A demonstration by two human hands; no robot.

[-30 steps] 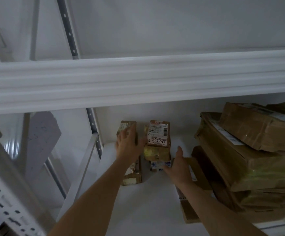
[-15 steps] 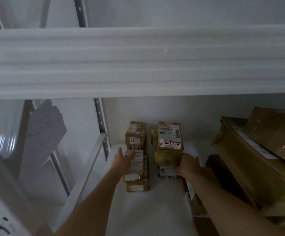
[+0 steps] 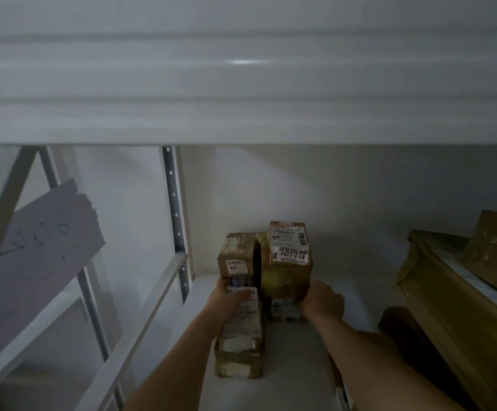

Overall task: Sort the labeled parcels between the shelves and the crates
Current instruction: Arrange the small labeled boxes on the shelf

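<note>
Two piles of small brown cardboard parcels with white paper labels sit at the back left corner of the white shelf [image 3: 288, 366]. The left hand [image 3: 226, 301] holds the left pile [image 3: 239, 307], fingers curled round a box. The right hand [image 3: 321, 301] grips the right pile [image 3: 288, 262]. Big, crinkly brown boxes [image 3: 460, 292] sit stacked by the shelf's right edge.
</note>
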